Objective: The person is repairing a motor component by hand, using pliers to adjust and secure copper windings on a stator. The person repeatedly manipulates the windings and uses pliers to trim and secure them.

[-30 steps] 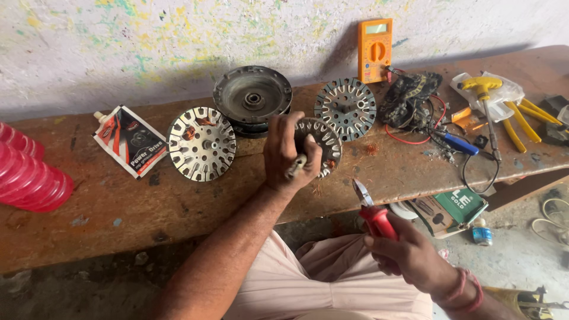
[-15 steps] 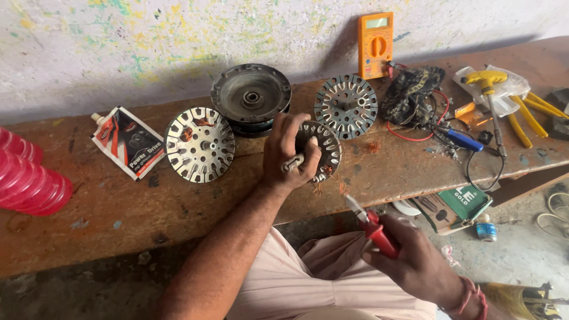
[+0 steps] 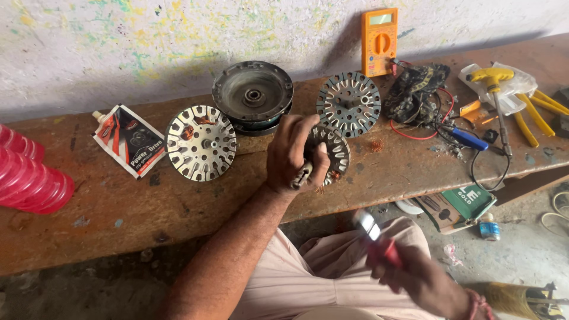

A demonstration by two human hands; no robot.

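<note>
Partly hidden: stator [image 3: 333, 151] under left hand [image 3: 291, 155] | right hand [image 3: 415, 278] blurred, pliers [image 3: 379, 243]

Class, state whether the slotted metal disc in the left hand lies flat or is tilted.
Tilted: the left hand props the slotted disc on edge on the wooden bench.

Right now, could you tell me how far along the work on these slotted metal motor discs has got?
Done: a bare silver slotted disc, a grey one and the round dark motor housing lie apart on the wooden bench. In hand: the left hand grips a third disc; the right hand holds red-handled pliers. Left: copper strands still show on that disc.
</note>
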